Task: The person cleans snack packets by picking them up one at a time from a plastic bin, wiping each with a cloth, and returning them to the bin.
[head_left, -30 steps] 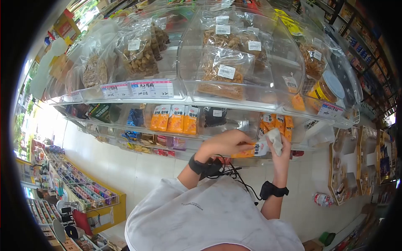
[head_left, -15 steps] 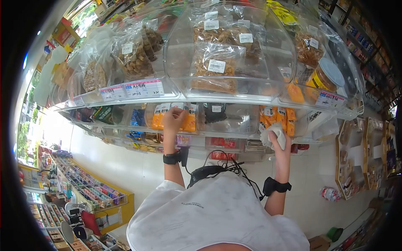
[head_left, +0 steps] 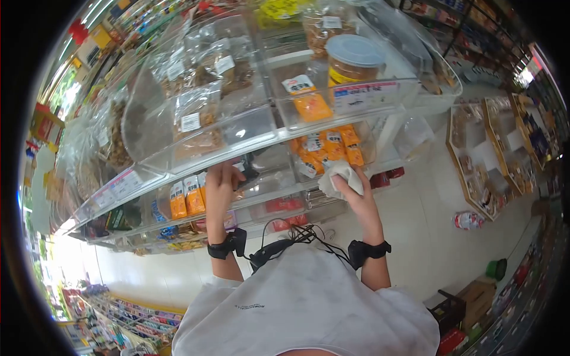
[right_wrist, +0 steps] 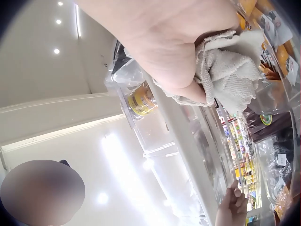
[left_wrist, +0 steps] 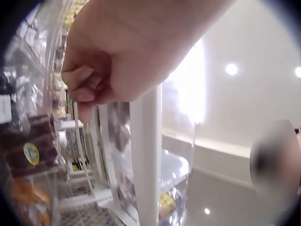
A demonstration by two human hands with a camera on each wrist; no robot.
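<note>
My right hand [head_left: 363, 202] grips a crumpled whitish cloth [head_left: 339, 179] with a ribbed terry texture [right_wrist: 230, 70], thumb pressed over it. The cloth is at the front of a clear bin holding several small orange snack packets [head_left: 332, 145]. My left hand [head_left: 219, 193] reaches to the lower shelf's front, between a row of upright orange packets [head_left: 191, 202] and a bin with a dark packet [head_left: 254, 166]. In the left wrist view, its fingers [left_wrist: 82, 87] are loosely curled with nothing seen between them. A brown packet with a yellow-green label [left_wrist: 30, 153] lies beside it.
Above, the upper shelf's clear bins hold bagged dried snacks [head_left: 199, 127], a blue-lidded tub [head_left: 355, 56] and one orange packet [head_left: 307, 98]. Price cards [head_left: 365, 94] line its edge. Black cables [head_left: 297, 228] hang before my shirt. Wooden display racks [head_left: 475, 160] stand at right.
My left hand held an orange packet, then was at the upright orange packets, and now is right of them without it. The cloth stays in my right hand. The head view has swung right.
</note>
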